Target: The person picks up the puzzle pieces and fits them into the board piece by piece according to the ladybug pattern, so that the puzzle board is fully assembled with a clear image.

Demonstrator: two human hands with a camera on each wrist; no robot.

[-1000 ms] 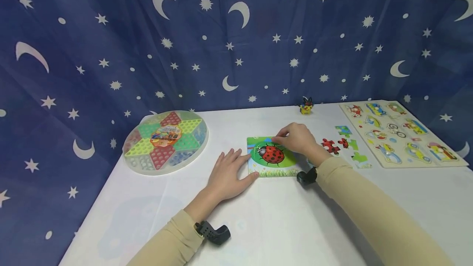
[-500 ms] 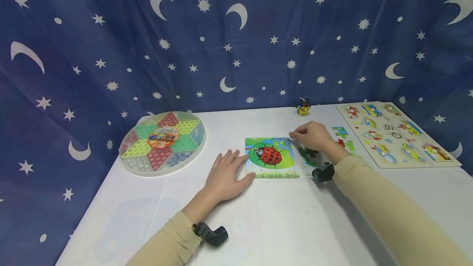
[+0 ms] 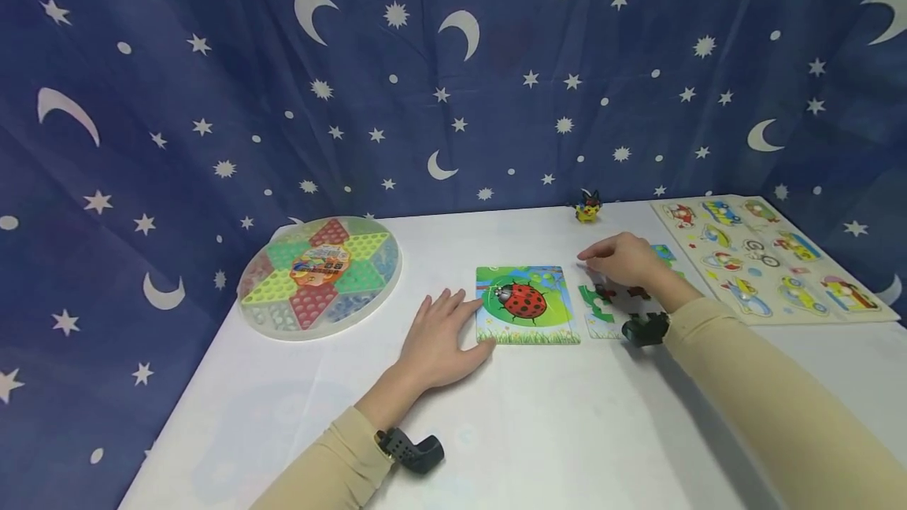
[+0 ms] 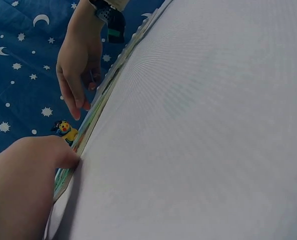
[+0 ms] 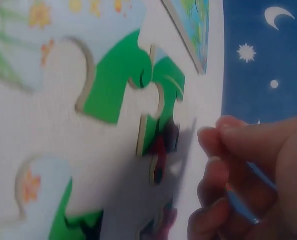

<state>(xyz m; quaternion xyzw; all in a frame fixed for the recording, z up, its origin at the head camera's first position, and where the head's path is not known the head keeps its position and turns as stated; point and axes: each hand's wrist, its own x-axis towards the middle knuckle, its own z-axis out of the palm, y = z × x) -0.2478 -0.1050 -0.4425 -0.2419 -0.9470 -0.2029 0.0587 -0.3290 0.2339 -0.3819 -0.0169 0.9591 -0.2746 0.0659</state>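
Note:
Beside the square ladybug puzzle (image 3: 527, 305), my left hand (image 3: 441, 343) lies with fingers spread. Its index finger and thumb are at the puzzle's left edge; in the left wrist view the thumb (image 4: 66, 152) touches that edge. My right hand (image 3: 627, 260) hovers over loose jigsaw pieces to the right of the puzzle. In the right wrist view, its fingers bend loosely with the thumb near the index finger, and I see no piece between the tips. Below lie a green jigsaw piece (image 5: 113, 80) and a smaller green and red piece (image 5: 161, 130). My hand hides some pieces.
A round star-patterned game board (image 3: 322, 278) lies at the left. At the right is a wooden peg puzzle board (image 3: 768, 258) with vehicle pictures. A small yellow figurine (image 3: 587, 207) stands by the blue curtain (image 3: 383, 46) at the table's back.
My right hand has moved right, from the puzzle's upper right part to above the loose pieces, uncovering the whole ladybug picture. My left hand has stayed at the puzzle's left edge.

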